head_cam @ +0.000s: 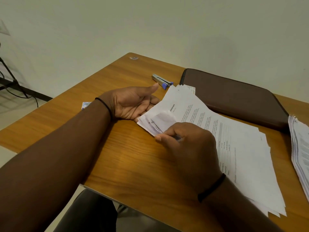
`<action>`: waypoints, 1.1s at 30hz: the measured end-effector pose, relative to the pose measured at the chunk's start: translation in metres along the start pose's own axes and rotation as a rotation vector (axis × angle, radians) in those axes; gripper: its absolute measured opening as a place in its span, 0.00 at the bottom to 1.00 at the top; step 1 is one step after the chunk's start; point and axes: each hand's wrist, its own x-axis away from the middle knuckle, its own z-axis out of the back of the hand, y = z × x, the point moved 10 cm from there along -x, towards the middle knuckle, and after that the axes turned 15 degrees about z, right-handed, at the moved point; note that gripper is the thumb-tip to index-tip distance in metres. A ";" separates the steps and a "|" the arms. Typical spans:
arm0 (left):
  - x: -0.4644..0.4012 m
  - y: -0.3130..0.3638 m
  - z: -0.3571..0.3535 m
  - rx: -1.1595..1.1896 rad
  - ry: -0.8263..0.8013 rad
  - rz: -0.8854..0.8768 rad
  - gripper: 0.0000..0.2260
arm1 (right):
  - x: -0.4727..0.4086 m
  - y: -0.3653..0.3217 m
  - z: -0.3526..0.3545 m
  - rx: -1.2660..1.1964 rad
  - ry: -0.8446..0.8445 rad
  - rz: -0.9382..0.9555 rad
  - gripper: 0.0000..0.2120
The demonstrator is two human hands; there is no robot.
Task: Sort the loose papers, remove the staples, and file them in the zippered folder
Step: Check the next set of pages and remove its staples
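Tear risk: the right hand (pixel 187 144) is pinching the near corner of the fanned paper stack (pixel 234 139), and a sharp pull there could rip a sheet where a staple bites.
Slide risk: the sheets are splayed loose, so a tug could, I reckon, shove the stack toward the table (pixel 133 164) edge at five o'clock.
Mix-up risk: a second pile (pixel 301 148) sits at three o'clock, just beside the stack; they could mingle.
Right hand: knuckles up, fingers curled, thumb and forefinger nipping the folded corner; possibly a thin tool inside, too blurred to tell.
Left hand (pixel 132 104): palm up, fingers relaxed, fingertips tucked beneath the stack's edge, gripping nothing.
Stapler (pixel 162 80): lying untouched at twelve o'clock.
Zippered folder (pixel 234 97): closed, lying at one o'clock, papers overlapping its near edge.
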 end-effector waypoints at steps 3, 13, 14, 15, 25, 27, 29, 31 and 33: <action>-0.002 0.000 0.002 -0.009 0.011 -0.007 0.31 | 0.003 0.021 0.013 -0.138 0.123 -0.181 0.08; -0.002 -0.001 0.006 0.049 0.027 -0.005 0.31 | 0.005 0.020 0.063 0.079 0.434 -0.070 0.28; -0.002 -0.001 0.006 0.045 0.025 -0.003 0.31 | 0.003 0.015 0.062 0.084 0.409 -0.058 0.33; -0.002 -0.001 0.006 0.042 0.026 0.000 0.31 | 0.001 0.010 0.059 0.092 0.383 -0.042 0.35; 0.002 0.001 0.001 0.010 0.026 -0.004 0.32 | -0.001 -0.027 -0.017 0.389 -0.181 0.254 0.21; 0.003 0.002 0.001 0.012 0.041 0.002 0.33 | -0.001 -0.027 -0.014 0.385 -0.120 0.270 0.15; 0.003 0.001 -0.002 0.008 0.021 0.014 0.34 | -0.001 -0.023 -0.007 0.317 -0.039 0.259 0.16; 0.004 0.001 -0.003 -0.001 0.010 0.012 0.34 | -0.001 -0.018 -0.002 0.270 -0.004 0.223 0.19; 0.004 0.000 -0.003 0.006 -0.004 0.015 0.34 | -0.001 -0.015 0.003 0.273 0.018 0.176 0.18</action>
